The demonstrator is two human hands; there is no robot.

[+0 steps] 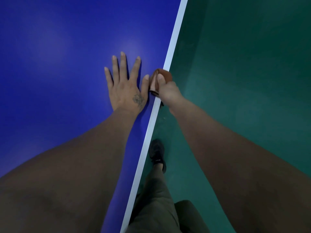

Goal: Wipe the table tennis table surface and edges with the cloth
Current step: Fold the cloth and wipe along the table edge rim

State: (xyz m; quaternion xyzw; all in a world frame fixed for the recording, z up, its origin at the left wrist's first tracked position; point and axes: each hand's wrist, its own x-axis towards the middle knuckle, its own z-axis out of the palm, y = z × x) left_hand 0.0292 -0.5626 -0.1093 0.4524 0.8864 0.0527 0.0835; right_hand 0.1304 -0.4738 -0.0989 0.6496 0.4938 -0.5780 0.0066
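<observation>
Cloth (pixel 158 79), brown and folded, is held in the right hand (pixel 168 91) grip, pressed over the white edge (pixel 175 36) at 3 o'clock of the flat, empty left hand (pixel 125 91). Edge wiping is judged underway; blue surface (pixel 58 56) progress cannot be judged.

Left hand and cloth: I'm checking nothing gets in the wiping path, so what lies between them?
Nothing: in the head view the left hand lies flat on the table, its thumb tip against the cloth.
</observation>
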